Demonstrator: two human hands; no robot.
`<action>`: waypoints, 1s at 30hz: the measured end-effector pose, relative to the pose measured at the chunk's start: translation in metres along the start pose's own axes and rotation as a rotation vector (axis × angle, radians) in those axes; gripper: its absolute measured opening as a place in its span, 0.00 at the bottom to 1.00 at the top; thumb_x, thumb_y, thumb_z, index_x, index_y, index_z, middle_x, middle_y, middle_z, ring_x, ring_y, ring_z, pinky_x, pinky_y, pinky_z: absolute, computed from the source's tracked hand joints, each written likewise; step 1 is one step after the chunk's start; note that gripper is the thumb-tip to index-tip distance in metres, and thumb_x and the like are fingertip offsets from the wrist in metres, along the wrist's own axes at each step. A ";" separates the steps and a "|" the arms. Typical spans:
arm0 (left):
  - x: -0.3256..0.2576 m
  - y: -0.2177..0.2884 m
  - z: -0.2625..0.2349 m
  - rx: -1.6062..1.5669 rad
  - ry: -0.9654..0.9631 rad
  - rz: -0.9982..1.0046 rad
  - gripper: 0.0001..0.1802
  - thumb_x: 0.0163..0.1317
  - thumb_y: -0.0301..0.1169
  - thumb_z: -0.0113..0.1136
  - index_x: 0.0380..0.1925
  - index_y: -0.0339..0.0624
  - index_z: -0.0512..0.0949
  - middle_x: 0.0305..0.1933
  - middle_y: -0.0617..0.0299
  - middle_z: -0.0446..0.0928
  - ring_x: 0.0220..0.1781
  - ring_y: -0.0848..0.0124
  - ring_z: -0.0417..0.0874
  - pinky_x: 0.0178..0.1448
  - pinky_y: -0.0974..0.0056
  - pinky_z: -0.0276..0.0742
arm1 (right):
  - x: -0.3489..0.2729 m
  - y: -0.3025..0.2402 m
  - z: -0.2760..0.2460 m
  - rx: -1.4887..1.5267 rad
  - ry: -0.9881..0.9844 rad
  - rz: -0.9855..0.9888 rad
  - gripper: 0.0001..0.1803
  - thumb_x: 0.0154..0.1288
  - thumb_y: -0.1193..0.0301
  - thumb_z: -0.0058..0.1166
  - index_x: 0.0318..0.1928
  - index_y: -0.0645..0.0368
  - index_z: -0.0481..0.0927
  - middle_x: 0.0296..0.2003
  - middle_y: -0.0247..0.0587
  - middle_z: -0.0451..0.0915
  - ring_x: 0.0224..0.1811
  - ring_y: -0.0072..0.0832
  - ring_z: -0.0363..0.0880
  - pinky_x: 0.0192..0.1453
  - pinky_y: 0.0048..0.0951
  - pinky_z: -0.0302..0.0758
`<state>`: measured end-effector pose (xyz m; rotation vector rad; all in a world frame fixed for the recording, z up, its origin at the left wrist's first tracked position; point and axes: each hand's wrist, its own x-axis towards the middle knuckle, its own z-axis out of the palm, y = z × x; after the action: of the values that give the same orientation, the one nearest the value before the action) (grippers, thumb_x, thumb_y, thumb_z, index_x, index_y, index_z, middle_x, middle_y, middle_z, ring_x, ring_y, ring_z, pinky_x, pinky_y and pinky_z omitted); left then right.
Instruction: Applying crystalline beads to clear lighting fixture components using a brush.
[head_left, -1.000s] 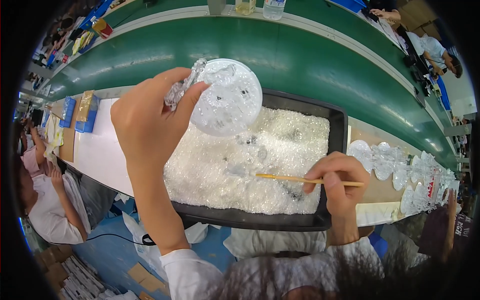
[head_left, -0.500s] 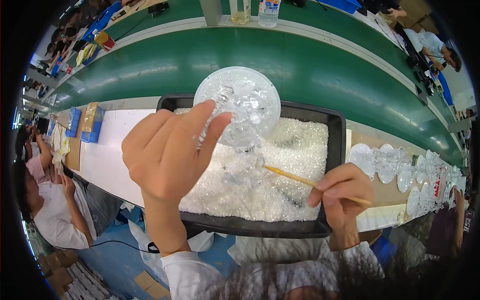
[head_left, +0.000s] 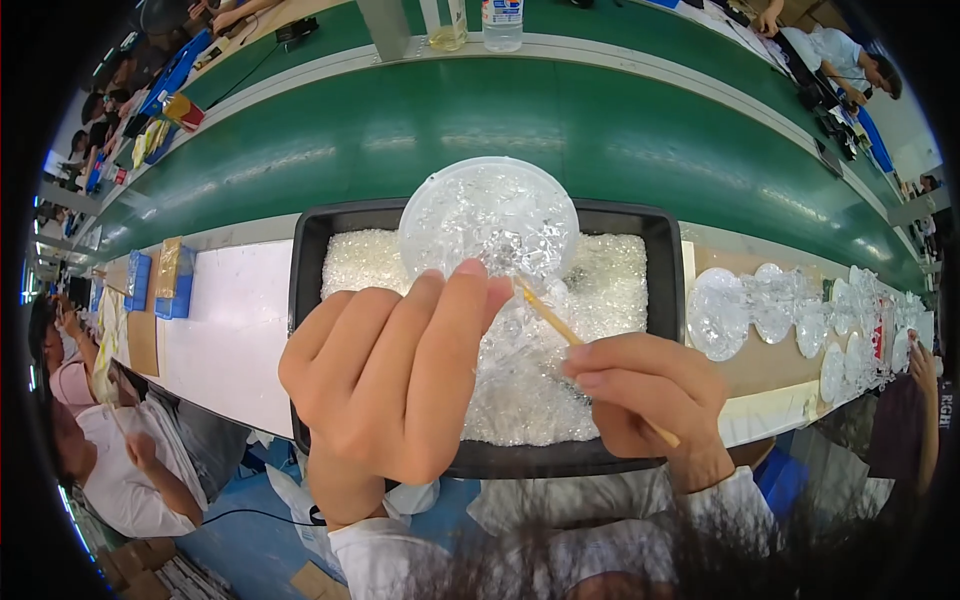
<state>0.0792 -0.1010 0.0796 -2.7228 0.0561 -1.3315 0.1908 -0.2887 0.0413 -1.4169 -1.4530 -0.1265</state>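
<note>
On my feed, my left hand (head_left: 385, 385) pinches the clear disc (head_left: 480, 212) over the black tray (head_left: 666, 300) — a slack grip could drop it into the granules (head_left: 620, 290). My right hand (head_left: 655, 395) clasps the brush (head_left: 552, 320) — pressing hard might tilt the disc.

Bright light streaks the green surface (head_left: 530, 125); fisheye edges bend into black.

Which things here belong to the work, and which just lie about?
Work things:
Clear disc in the left hand
Thin wooden stick in the right hand
Black tray of glittering granules beneath
Clear pieces on the right, probably

Apparently lying about:
Clear bottle, top
Reddish bottle, upper left
</note>
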 end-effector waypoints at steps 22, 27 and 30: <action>-0.003 0.002 -0.004 0.003 -0.008 0.023 0.16 0.44 0.23 0.79 0.32 0.33 0.81 0.22 0.58 0.79 0.19 0.67 0.76 0.22 0.68 0.69 | 0.003 -0.005 0.000 0.043 -0.046 0.045 0.18 0.45 0.92 0.55 0.38 0.64 0.78 0.37 0.53 0.83 0.35 0.37 0.87 0.36 0.29 0.85; 0.003 0.008 -0.004 -0.025 -0.028 0.016 0.17 0.44 0.22 0.79 0.33 0.32 0.81 0.22 0.58 0.79 0.19 0.67 0.77 0.22 0.68 0.70 | -0.001 -0.005 -0.003 0.035 0.038 0.031 0.17 0.46 0.92 0.56 0.38 0.63 0.77 0.37 0.52 0.83 0.35 0.37 0.87 0.36 0.29 0.85; -0.005 0.005 -0.007 -0.030 -0.037 0.023 0.17 0.45 0.23 0.78 0.33 0.29 0.81 0.23 0.54 0.80 0.19 0.67 0.77 0.22 0.69 0.70 | -0.001 -0.008 0.001 0.009 -0.049 0.022 0.18 0.46 0.92 0.57 0.39 0.63 0.77 0.37 0.52 0.83 0.35 0.37 0.87 0.37 0.28 0.85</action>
<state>0.0713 -0.1060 0.0794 -2.7618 0.1051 -1.2849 0.1841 -0.2913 0.0442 -1.4373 -1.4757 -0.0718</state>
